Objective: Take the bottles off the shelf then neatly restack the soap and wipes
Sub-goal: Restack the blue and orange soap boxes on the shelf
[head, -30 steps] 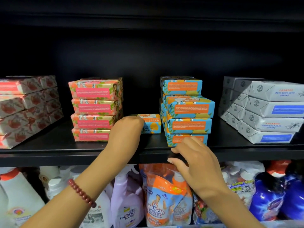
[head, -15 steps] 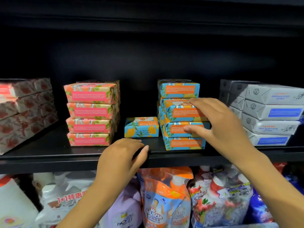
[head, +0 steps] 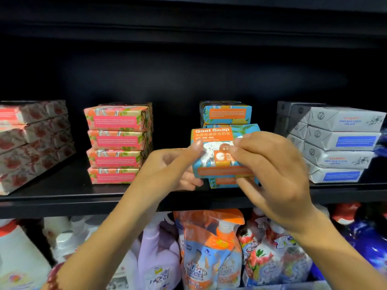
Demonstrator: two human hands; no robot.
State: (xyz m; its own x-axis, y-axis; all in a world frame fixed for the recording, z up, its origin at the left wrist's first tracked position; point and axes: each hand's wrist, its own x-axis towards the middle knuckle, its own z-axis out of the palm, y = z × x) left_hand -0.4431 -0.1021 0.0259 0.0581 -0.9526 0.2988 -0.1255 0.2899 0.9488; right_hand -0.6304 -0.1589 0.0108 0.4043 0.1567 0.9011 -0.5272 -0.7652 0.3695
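left hand pinches the left edge of a blue goat soap bar; right hand curls round its right end. the blue soap stack sits just behind both hands.

Light comes from the front: pack faces along the shelf's front edge are bright, while its back wall sinks to near-black with a faint sheen. The left hand, right hand and the blue soap pack they hold look smeared and soft. The wide lens bows the shelf edge toward both corners — small print is illegible.
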